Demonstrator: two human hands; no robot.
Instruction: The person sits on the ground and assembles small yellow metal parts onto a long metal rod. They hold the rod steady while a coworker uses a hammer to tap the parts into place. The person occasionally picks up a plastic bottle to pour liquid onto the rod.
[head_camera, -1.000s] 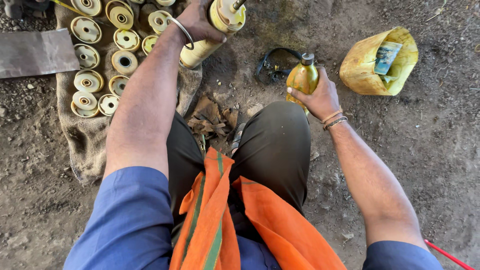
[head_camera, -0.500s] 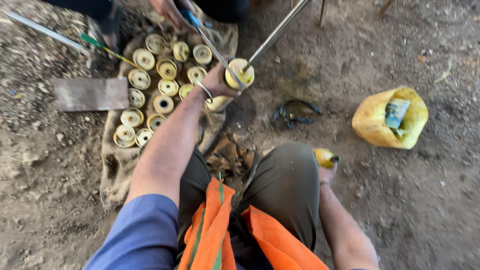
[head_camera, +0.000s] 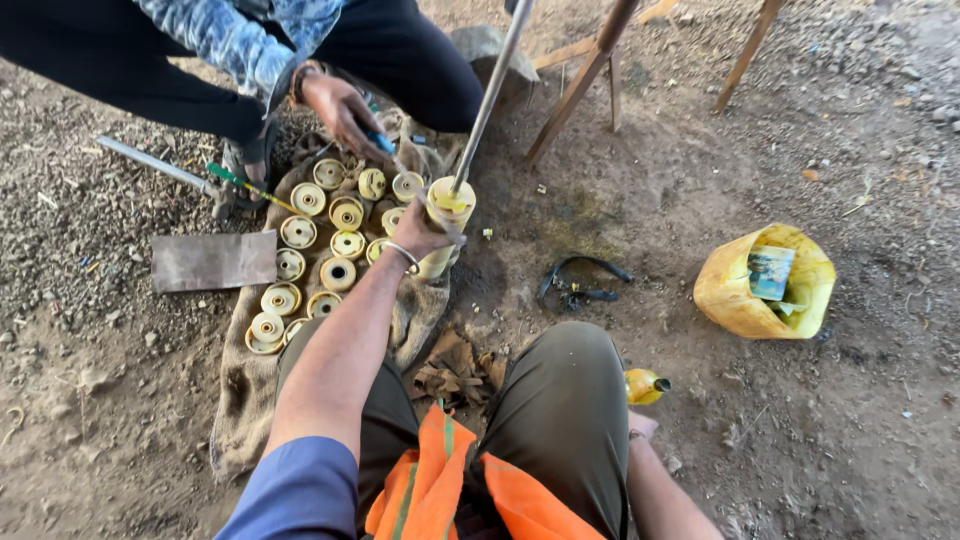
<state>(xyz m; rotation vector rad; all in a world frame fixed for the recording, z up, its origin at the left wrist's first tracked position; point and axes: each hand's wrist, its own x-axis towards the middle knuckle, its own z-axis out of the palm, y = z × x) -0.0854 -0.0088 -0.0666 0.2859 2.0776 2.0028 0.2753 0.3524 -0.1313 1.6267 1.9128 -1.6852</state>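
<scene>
Left hand (head_camera: 418, 232) clenched round a yellow cylinder (head_camera: 445, 222), upright, with a metal rod (head_camera: 490, 95) rising out of its top and slanting away up past the frame edge. Wire bangle (head_camera: 402, 254) at the wrist just behind the grasp. Just left of the grip, rows of yellow spools (head_camera: 318, 260) laid open side up on a sackcloth (head_camera: 250, 390). Beyond those, farther from the grip, another person's hand (head_camera: 343, 112) over the far spools, holding something blue. Left of the cloth, a flat rusty metal plate (head_camera: 213, 261) on the dirt. Right of the grip, a black strap (head_camera: 578, 285) on the ground; well apart, a cut yellow jerrycan (head_camera: 765, 285). Right hand (head_camera: 640, 428) mostly hidden behind the knee, beside a yellow bottle (head_camera: 642, 385); could not tell whether closed on it.
</scene>
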